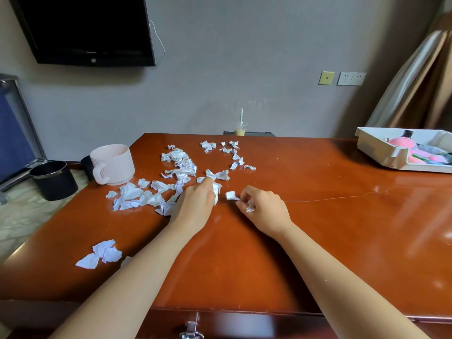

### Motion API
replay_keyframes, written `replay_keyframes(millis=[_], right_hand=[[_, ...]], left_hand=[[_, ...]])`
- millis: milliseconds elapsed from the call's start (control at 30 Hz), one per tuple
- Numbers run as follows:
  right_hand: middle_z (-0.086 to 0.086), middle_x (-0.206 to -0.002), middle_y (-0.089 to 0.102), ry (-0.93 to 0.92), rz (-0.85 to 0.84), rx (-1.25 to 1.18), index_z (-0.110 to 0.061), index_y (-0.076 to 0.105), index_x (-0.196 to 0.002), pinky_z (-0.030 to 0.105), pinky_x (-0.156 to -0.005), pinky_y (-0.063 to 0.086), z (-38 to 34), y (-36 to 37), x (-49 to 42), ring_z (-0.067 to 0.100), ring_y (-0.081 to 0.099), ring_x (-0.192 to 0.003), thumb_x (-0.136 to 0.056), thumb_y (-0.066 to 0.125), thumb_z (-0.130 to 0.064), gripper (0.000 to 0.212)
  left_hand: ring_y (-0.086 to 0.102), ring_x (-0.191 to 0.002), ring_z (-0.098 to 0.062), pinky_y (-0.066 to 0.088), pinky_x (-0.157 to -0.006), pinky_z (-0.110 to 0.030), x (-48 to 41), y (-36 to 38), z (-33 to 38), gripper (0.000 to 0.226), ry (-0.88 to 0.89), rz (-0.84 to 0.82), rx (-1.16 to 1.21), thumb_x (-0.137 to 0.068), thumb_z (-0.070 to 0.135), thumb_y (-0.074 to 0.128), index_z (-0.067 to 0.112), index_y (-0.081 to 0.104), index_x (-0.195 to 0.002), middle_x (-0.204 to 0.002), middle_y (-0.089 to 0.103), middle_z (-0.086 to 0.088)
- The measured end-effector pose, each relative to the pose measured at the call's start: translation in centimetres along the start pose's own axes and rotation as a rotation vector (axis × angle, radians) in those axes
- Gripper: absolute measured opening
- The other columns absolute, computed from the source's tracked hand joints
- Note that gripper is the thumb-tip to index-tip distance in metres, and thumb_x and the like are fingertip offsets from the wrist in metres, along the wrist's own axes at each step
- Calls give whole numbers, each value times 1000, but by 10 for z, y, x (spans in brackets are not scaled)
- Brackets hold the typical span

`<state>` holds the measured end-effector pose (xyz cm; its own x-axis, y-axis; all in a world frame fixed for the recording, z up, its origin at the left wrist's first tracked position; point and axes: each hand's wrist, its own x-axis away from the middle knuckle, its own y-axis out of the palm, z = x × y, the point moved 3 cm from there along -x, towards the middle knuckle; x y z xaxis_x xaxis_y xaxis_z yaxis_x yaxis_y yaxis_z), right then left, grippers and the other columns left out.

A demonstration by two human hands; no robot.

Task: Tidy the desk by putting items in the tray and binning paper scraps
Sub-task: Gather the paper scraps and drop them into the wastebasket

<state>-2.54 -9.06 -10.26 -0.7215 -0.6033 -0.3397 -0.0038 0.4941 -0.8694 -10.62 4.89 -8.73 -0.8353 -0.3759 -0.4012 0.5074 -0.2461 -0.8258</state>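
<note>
left hand (195, 204) and right hand (265, 209) each grip crumpled white paper scraps (132, 192) on the glossy reddish wood table (318, 241), ribbed pale mug (115, 165) nearby

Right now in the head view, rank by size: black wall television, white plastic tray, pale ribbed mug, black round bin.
Television
Tray
Mug and bin: alike; bin sits farther, so unsure.

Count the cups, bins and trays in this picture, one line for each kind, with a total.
Mug: 1
Plastic drink cup: 1
Bin: 1
Tray: 1
Total: 4
The dark thing behind the mug is too hidden to count.
</note>
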Motion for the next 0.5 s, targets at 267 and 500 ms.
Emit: replay_keyframes(millis=[267, 500], right_hand=[[-5, -132, 46, 76, -45, 23, -34, 43, -132, 38, -102, 31, 5, -1, 14, 21, 38, -125, -88, 43, -60, 51], [-5, -144, 38, -102, -176, 26, -38, 34, -140, 38, -107, 26, -9, 8, 13, 20, 31, -134, -92, 45, -50, 51]], left_hand=[[43, -127, -18, 41, -102, -32, 13, 8, -12, 40, 17, -130, 113, -97, 9, 35, 22, 44, -134, -140, 40, 2], [35, -128, -15, 32, -107, -35, 21, 15, -11, 33, 93, -247, -15, -97, 36, 40, 29, 46, -129, -135, 42, 9]])
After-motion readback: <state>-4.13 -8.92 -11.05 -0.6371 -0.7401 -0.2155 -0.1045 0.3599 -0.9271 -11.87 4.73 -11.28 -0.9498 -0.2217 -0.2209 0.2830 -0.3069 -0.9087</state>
